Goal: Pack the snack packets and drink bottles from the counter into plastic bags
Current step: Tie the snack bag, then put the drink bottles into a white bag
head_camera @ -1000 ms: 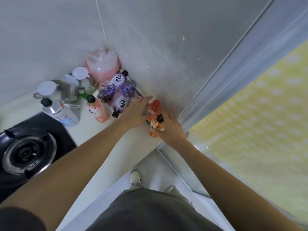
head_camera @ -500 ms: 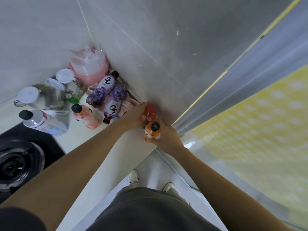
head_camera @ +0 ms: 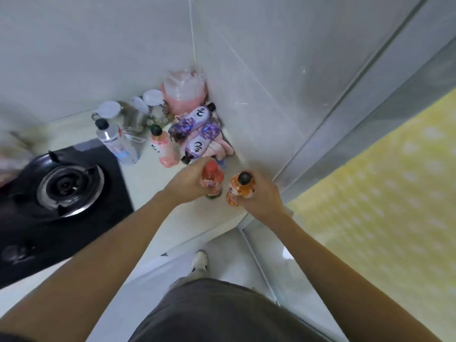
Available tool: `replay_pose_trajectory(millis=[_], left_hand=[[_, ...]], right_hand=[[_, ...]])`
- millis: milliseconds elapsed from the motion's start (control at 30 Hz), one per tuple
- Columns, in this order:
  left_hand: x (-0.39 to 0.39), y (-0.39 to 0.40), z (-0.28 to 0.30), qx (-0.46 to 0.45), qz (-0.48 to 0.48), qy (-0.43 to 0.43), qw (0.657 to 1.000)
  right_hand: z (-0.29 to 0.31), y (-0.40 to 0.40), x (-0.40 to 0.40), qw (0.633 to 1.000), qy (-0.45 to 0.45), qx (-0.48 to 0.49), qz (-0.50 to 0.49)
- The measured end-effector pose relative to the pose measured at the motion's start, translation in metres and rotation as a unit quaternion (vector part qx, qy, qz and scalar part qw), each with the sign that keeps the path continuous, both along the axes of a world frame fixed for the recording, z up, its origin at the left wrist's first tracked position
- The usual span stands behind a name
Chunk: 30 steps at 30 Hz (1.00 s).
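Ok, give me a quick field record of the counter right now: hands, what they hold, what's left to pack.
left hand: gripping red bottle
right hand: gripping orange bottle, black cap
left on counter: two purple bottles, pink bottle, clear bottle
corner: pink plastic bag
stove: at left, nothing on it

Grey tiled corner walls [head_camera: 259, 58], pale counter [head_camera: 138, 183], perhaps yellow dotted curtain [head_camera: 382, 193].
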<state>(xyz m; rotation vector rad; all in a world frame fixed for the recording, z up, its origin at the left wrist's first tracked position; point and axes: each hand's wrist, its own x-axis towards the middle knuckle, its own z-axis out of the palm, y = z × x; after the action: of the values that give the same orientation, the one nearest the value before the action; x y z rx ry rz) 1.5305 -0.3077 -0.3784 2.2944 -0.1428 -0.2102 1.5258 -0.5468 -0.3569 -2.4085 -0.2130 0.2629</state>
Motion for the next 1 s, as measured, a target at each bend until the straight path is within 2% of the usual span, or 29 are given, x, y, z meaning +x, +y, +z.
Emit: replay_pose_trajectory(millis=[167,300,533,667,833,1000], left_hand=[[-0.102,0.021,0.025,0.043,0.134,-0.023,0.990],[-0.200,0.040,0.047,0.056,0.251,-0.030,0.966],[-0.380,0.071,0.074,0.076,0.416,-0.048,0.905],[-0.480,0.096,0.079,0.072,0.498,-0.046,0.863],[-0.603,0.137,0.068,0.085,0.579,-0.041,0.810],[-0.725,0.191,0.060,0.057,0.638,-0.024,0.768]], right_hand=[[0.013,0.020,-0.032,0.995,-0.033,0.043,0.088],[0.021,0.055,-0.079,0.981,-0.057,0.062,0.177],[0.041,0.143,-0.192,0.935,-0.040,0.081,0.344],[0.050,0.203,-0.269,0.897,-0.030,0.088,0.432],[0.046,0.287,-0.375,0.863,-0.014,0.079,0.500],[0.041,0.371,-0.485,0.838,0.013,0.075,0.540]])
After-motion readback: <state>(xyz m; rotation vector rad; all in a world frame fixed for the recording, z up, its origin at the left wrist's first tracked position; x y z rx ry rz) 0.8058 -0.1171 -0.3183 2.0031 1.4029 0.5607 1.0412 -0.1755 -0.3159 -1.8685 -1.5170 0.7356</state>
